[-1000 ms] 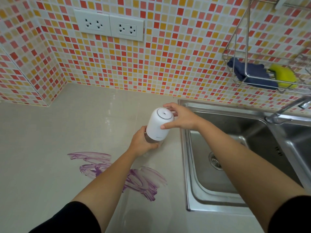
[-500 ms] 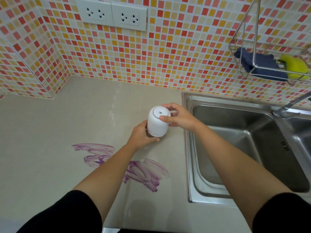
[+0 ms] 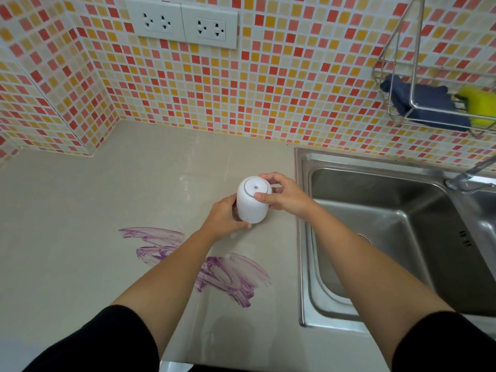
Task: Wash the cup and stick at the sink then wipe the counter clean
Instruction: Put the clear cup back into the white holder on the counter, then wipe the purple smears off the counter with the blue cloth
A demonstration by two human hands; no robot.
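Note:
A white cylindrical cup (image 3: 252,202) with a rounded white top stands on the beige counter (image 3: 107,216), just left of the steel sink (image 3: 375,232). My left hand (image 3: 224,221) grips its lower part from the left. My right hand (image 3: 281,194) holds the top, thumb on the lid and fingers curled round the far side. A purple smear (image 3: 228,275) spreads over the counter in front of the cup, partly under my left forearm. No stick is in view.
A wire rack (image 3: 402,98) on the tiled wall at upper right holds a blue cloth (image 3: 426,103) and a yellow sponge (image 3: 480,103). The tap (image 3: 467,175) stands at the sink's back right. Two wall sockets (image 3: 182,22) sit above the counter.
The cup has come down from a tilted, lifted position to stand upright on the counter. Both hands stay on it. My view has shifted down and left.

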